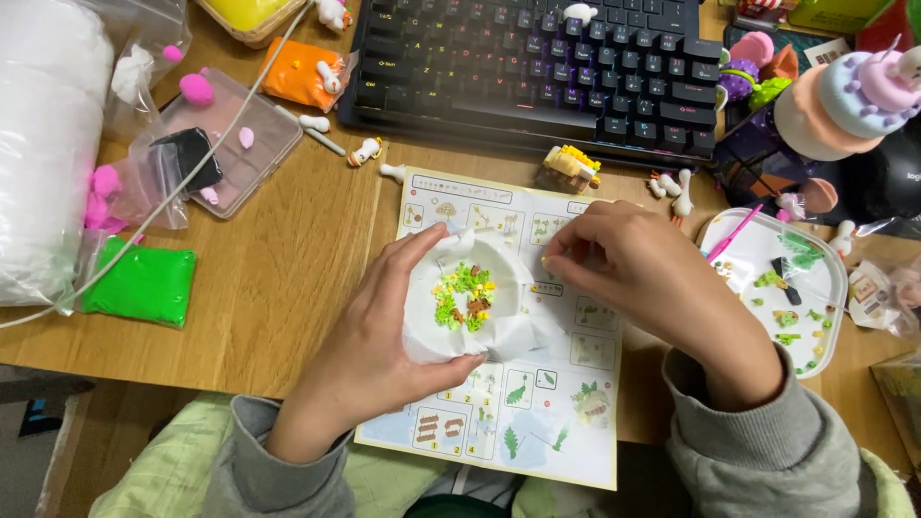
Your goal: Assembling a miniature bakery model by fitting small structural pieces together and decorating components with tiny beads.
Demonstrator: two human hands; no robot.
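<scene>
The left hand cups a white clay mound over the instruction sheet, already part-studded with green and yellow bits, while the right hand pinches something tiny, more pieces waiting in the tray

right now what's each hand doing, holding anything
left hand: curled around the white clay piece, holding it
right hand: fingertips pinched at the piece's rim; cannot tell what they hold

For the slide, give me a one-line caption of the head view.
Left hand cups a white clay mound dotted with green and yellow bits; right hand pinches at its rim, over an instruction sheet.
</scene>
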